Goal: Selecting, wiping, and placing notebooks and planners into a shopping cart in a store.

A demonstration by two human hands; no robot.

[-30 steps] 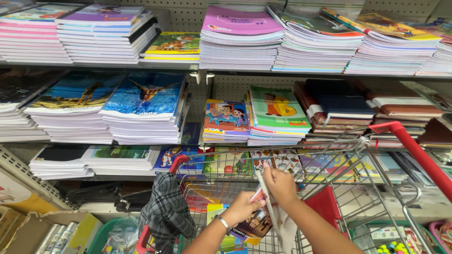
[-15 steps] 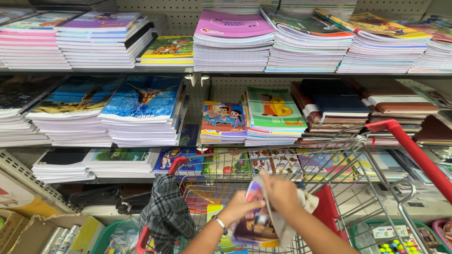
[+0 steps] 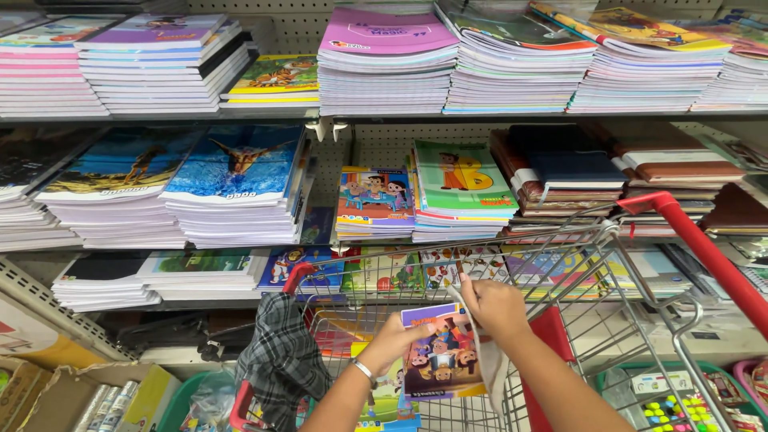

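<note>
Over the wire shopping cart, both hands work a thin cartoon-cover booklet. Left hand, bracelet at the wrist, grips the booklet's left edge, thumb across the cover. Right hand pinches a pale cloth against the booklet's upper right corner. A plaid cloth hangs on the cart's front rim. Shelves behind carry stacked notebooks.
</note>
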